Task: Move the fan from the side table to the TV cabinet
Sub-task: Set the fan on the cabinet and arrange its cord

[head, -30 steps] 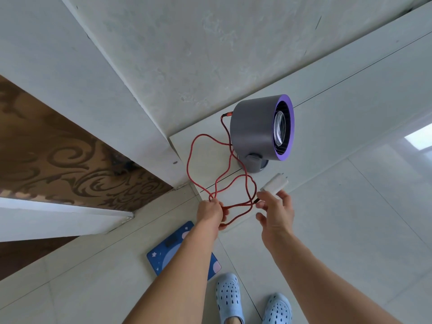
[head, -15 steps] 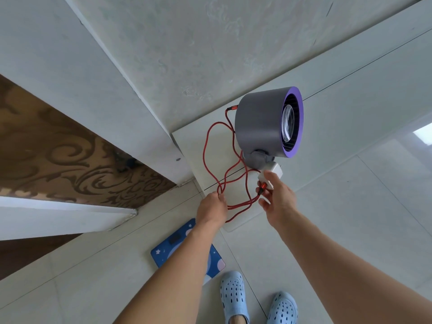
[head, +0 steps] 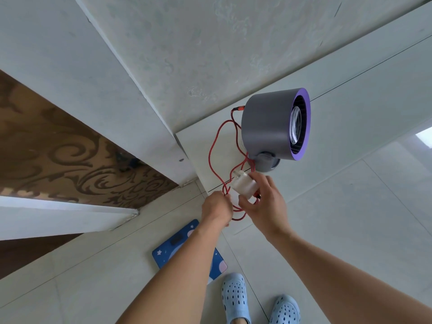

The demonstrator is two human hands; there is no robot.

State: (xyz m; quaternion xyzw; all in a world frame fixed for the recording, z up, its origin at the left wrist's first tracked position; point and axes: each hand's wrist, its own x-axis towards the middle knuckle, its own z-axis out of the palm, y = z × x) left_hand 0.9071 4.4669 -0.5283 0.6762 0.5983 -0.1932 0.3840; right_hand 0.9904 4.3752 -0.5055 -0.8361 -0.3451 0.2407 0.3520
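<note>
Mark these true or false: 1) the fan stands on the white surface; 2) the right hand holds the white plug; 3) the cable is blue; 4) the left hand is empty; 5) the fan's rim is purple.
1) True: the fan stands on the white surface.
2) True: the right hand grips the white plug.
3) False: the cable is red.
4) False: the left hand is closed on loops of the cable.
5) True: the front rim is purple.
</note>
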